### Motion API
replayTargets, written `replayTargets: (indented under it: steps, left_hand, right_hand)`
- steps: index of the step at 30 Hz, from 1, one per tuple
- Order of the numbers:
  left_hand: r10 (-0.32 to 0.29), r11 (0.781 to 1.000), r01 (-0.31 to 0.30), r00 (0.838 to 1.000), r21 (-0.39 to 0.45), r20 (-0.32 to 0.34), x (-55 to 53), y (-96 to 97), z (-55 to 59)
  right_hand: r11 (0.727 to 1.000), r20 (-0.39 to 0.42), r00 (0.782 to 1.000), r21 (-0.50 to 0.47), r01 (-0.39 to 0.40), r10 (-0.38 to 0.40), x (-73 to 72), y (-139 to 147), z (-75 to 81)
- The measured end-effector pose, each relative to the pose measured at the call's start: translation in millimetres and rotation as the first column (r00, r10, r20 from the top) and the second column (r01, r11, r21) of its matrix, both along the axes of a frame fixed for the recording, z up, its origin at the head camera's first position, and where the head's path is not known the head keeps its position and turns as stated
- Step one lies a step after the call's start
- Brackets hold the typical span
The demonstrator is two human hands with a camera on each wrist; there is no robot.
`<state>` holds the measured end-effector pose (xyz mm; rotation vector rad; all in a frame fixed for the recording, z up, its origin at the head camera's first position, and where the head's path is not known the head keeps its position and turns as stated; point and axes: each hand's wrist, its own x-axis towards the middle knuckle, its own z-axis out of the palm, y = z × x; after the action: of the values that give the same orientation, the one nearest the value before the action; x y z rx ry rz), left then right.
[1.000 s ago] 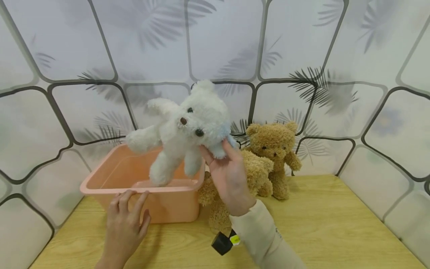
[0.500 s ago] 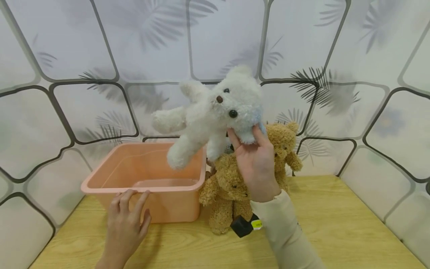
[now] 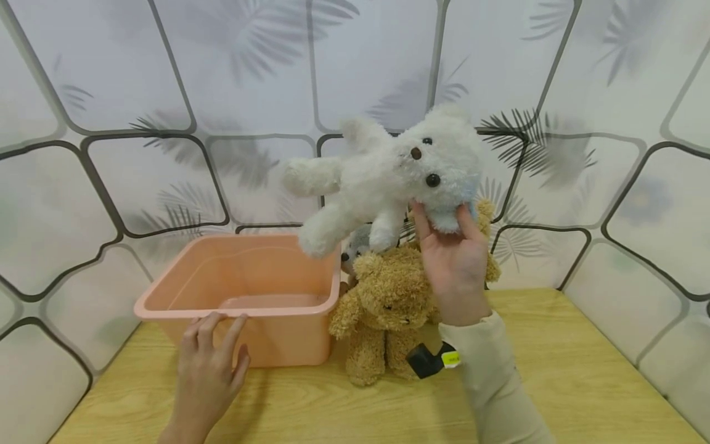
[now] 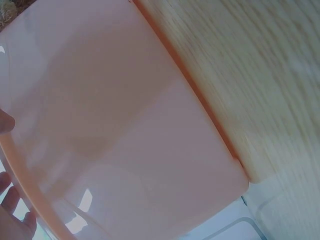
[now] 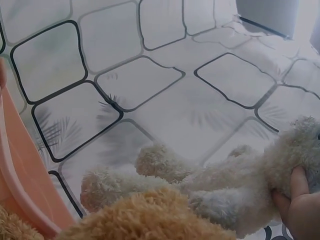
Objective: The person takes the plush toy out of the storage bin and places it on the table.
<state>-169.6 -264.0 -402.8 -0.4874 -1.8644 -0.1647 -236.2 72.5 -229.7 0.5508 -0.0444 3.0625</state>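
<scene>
A white teddy bear [image 3: 377, 176] with a pale blue patch by its ear hangs sideways in the air, legs to the left. My right hand [image 3: 457, 271] grips it by the head, thumb and fingers pressed into the fur. In the right wrist view, fingers [image 5: 300, 187] dig into the white bear's plush. My left hand [image 3: 208, 364] rests its fingertips on the front rim of a peach plastic tub [image 3: 249, 313]. The tub's near wall [image 4: 120, 115] fills most of the left wrist view. Inside, the visible part of the tub shows only its floor and walls.
A brown teddy bear [image 3: 394, 296] stands right of the tub on the wooden table [image 3: 310, 407]. Another brown bear [image 3: 487, 216] is mostly hidden behind my right hand. A grey plush toy [image 3: 357, 243] peeks out behind the front bear. Patterned curtains [image 3: 255, 74] enclose the table.
The white teddy bear, held in my right hand, has moved right and slightly up, from above the tub to above the brown bears. My left hand has stayed on the rim.
</scene>
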Motion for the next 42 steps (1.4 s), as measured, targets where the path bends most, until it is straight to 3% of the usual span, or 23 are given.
replayTargets:
  steps: [5,16,26,42]
  left_hand:
    - [-0.001,1.000,0.001,1.000,0.003,0.004,0.5,0.6,0.2]
    - [0.002,1.000,-0.002,1.000,-0.003,0.012,0.5,0.4,0.1]
    - [-0.004,1.000,0.004,1.000,0.000,0.012,0.9,0.6,0.5]
    - [-0.002,1.000,0.002,1.000,-0.002,-0.001,0.8,0.9,1.0]
  right_hand:
    - [0.999,0.008,1.000,-0.049,0.022,-0.022,-4.3,13.5,-3.4]
    - [0.984,0.095,0.995,-0.176,-0.014,0.032,-13.8,42.5,-15.2]
    - [0.951,0.154,0.982,-0.302,-0.062,0.113,-21.3,66.0,-26.3]
    - [0.940,0.179,0.984,-0.337,0.047,0.015,-24.0,104.3,-41.5]
